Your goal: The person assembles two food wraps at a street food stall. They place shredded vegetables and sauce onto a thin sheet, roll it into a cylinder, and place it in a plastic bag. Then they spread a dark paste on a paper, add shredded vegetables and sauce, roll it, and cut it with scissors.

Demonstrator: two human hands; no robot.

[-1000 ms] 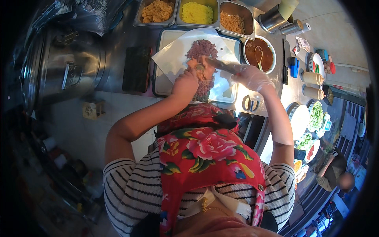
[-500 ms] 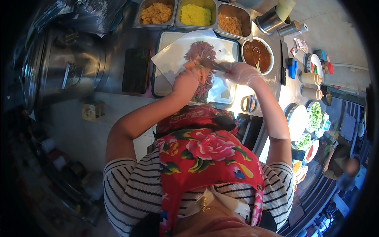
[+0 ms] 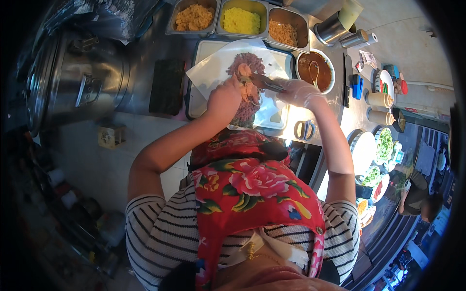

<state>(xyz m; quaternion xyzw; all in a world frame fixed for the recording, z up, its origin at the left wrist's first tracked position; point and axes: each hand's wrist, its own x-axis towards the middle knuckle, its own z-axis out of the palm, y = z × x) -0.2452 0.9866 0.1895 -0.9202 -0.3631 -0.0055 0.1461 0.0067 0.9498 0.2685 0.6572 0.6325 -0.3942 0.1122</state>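
Observation:
My left hand (image 3: 225,98) is closed, its fingertips at a pinkish-orange piece of food (image 3: 249,91) that they appear to pinch. My right hand (image 3: 297,92), in a clear plastic glove, grips a dark metal tool (image 3: 268,83) with long flat arms; scissors or tongs, I cannot tell. Its tip reaches the pinkish pieces. Beneath them lies a long bed of purplish rice (image 3: 246,116), running away from me on a clear sheet (image 3: 206,75). The sheet rests over a pale, dark-rimmed tray (image 3: 199,107).
Behind the tray stand metal pans of orange shreds (image 3: 194,18), yellow bits (image 3: 241,22) and brownish shreds (image 3: 282,33). At right sits a bowl of brown sauce (image 3: 306,72) with a spoon. A large steel pot (image 3: 80,82) and a black slab (image 3: 166,87) occupy the left.
The pinkish food now lies flatter on the rice, in separate pieces. My left hand has shifted slightly left; the tool stays in my right hand.

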